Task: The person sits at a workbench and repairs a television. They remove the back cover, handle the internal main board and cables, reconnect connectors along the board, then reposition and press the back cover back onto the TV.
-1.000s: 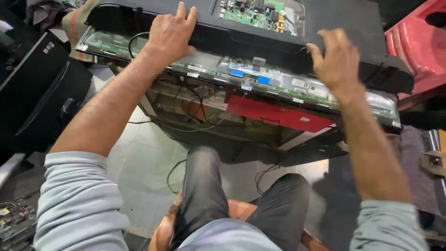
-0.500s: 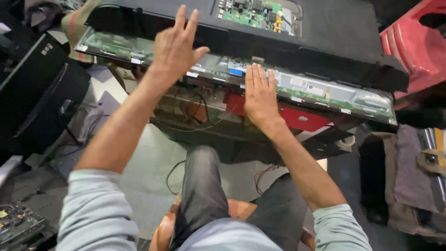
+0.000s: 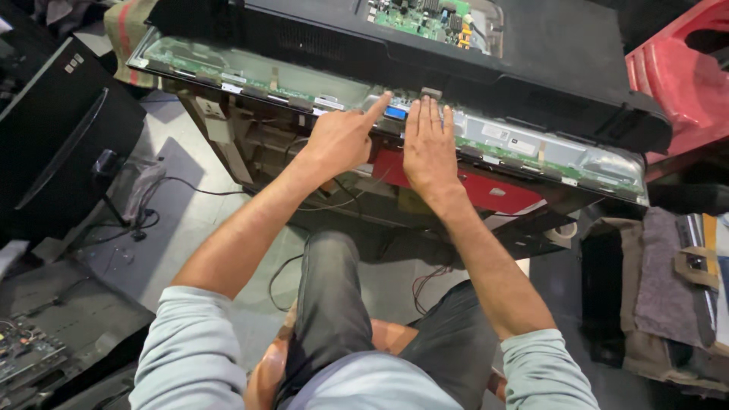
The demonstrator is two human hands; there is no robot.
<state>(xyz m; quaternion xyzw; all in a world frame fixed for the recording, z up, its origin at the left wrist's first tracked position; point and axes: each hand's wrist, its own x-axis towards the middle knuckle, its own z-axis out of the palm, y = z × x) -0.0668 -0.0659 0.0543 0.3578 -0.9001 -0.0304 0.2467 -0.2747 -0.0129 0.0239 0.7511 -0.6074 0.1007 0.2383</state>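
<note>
A large black flat-screen television (image 3: 562, 53) lies face down on a workbench, its back partly opened. A green circuit board (image 3: 433, 17) shows in the rear opening. Along the near edge runs a long narrow strip board (image 3: 524, 148) under clear film, with a small blue connector (image 3: 395, 112) at its middle. My left hand (image 3: 342, 137) points its index finger at the strip beside the blue connector. My right hand (image 3: 429, 144) lies flat, fingers together, pressing on the strip just right of that connector. Neither hand holds anything.
A red panel (image 3: 486, 190) and wires hang under the bench. A black monitor (image 3: 53, 137) stands at the left. A red plastic chair (image 3: 683, 68) is at the upper right. Cloth and straps (image 3: 668, 281) pile at the right. A circuit board (image 3: 23, 353) lies at lower left.
Both hands have come together at the middle of the strip. The left hand slid right from the television's far left and now points one finger. The right hand moved left and lies flat.
</note>
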